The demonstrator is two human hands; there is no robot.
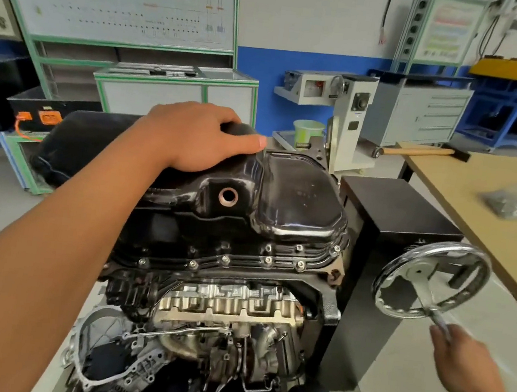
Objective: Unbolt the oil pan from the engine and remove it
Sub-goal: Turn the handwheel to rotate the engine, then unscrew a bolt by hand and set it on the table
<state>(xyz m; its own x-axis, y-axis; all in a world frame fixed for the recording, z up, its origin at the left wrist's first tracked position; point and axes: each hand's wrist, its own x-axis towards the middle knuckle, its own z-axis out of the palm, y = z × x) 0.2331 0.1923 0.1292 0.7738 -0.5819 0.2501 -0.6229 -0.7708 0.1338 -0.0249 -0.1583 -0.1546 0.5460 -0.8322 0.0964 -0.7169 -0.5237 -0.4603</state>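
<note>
the engine (223, 289) fills the middle and lower part of the frame. it is turned upside down, so its bottom side looks up. on its right side it is fixed to a black stand (395, 212). at the right edge of the frame there is a wooden counter (472, 248), apart from the stand.

the oil pan (299, 197) is black and shiny. it sits on top of the engine, in the centre of the frame, and a row of bolts (268, 259) is in place along its near edge. on the right face of the stand there is a metal wheel (429, 278) with a handle (439, 320) that points down and to the right.

the left hand (199, 136) comes from the lower left and rests on the far, higher part of the oil pan. its fingers (227, 120) are pressed together and bent over the rounded top, and the thumb lies straight along the surface, pointing right. the right hand (458, 360) is in the lower right of the frame, just under the wheel. it is blurred, but its fingers (440, 334) seem to close around the end of the handle.

a hammer (419, 151) with a wooden shaft lies at the far end of the counter. a clear bag (510, 204) with small dark parts lies nearer, well apart from the hammer. a pale green cup (307, 130) stands behind the engine, above the oil pan in the frame. on the near slope of the oil pan there is an open round hole (228, 196) with a copper-coloured ring.
</note>
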